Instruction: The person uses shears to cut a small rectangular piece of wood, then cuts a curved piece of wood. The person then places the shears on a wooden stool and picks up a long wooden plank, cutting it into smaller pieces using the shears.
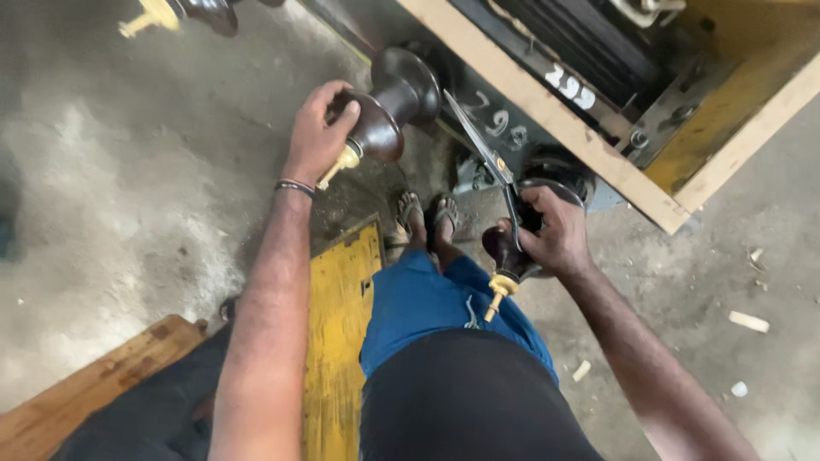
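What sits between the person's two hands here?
In the head view, scissors held by the right hand angle up toward the left hand; sandalled feet lie below.

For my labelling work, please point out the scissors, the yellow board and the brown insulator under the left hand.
scissors point(478, 141): head view, on the blade.
yellow board point(337, 341): head view, on its top face.
brown insulator point(395, 98): head view, on its neck.

My left arm is stretched well forward, its hand point(318, 128) curled in a closed grip. My right arm bends inward, its hand point(553, 230) clenched tight, knuckles up.
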